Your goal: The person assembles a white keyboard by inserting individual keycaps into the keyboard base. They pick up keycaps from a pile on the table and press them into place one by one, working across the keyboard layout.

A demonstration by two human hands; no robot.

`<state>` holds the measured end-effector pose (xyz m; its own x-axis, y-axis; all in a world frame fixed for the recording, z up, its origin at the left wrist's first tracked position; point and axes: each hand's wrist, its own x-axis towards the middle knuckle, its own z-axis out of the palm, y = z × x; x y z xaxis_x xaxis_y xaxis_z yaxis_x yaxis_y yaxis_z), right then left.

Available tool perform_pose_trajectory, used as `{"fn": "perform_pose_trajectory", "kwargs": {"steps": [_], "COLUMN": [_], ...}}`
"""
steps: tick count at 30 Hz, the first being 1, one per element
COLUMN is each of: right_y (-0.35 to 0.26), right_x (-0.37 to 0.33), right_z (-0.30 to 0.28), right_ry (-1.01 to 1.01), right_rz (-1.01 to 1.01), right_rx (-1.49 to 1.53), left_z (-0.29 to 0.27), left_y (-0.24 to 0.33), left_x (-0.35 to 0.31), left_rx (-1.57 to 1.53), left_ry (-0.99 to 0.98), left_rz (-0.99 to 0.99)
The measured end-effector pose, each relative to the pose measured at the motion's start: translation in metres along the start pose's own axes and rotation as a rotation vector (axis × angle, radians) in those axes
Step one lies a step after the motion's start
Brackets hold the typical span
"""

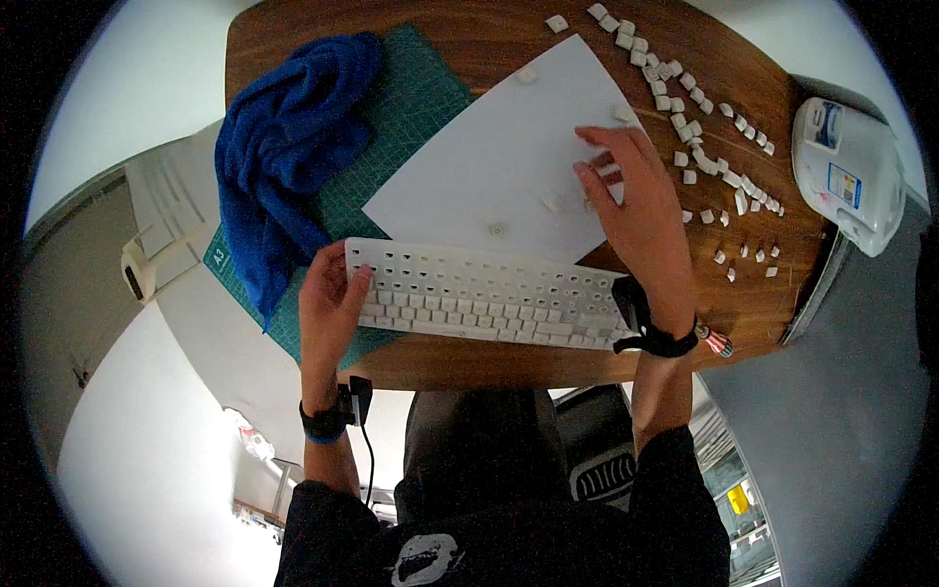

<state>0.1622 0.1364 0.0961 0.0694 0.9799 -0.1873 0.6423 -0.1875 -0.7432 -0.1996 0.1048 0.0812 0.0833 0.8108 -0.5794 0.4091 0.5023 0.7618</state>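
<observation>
A white keyboard [469,293] lies in front of me near the table's front edge. Its lower rows carry white keycaps; the upper rows are bare, with small dark holes showing. My left hand [330,305] grips the keyboard's left end, thumb on top and fingers along the side. Over the right part of a white sheet of paper [460,147], my right hand [641,210] hovers with thumb and fingers apart and no object visible between them. A few loose keycaps [496,229] rest on the sheet, one of them [622,113] close to the right fingertips.
Many loose keycaps [679,122] lie in lines across the wooden table [489,22] at the right. A blue towel [284,147] covers part of a green cutting mat [421,88]. A white jug [849,171] stands beyond the right edge. A small red-striped object [717,340] sits by my right wrist.
</observation>
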Motion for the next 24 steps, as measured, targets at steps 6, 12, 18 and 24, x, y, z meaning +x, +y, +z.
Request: {"fn": "perform_pose_trajectory", "kwargs": {"steps": [6,12,18,24], "right_y": [-0.006,-0.01,-0.005,-0.061], "right_x": [0.043,0.064,0.065,0.021], "right_z": [0.021,0.038,0.043,0.053], "right_ry": [0.124,0.139,0.088,0.029], "right_rz": [0.004,-0.219,-0.21,-0.195], "right_rx": [-0.103,-0.3,-0.338,-0.059], "left_z": [-0.008,-0.015,-0.017,-0.017], "left_y": [-0.009,0.001,0.004,0.0], "left_x": [0.007,0.011,0.014,0.015], "left_rx": [-0.067,-0.052,-0.089,-0.181], "left_ry": [-0.037,-0.089,-0.132,-0.182], "left_rz": [-0.029,-0.084,-0.085,-0.01]}}
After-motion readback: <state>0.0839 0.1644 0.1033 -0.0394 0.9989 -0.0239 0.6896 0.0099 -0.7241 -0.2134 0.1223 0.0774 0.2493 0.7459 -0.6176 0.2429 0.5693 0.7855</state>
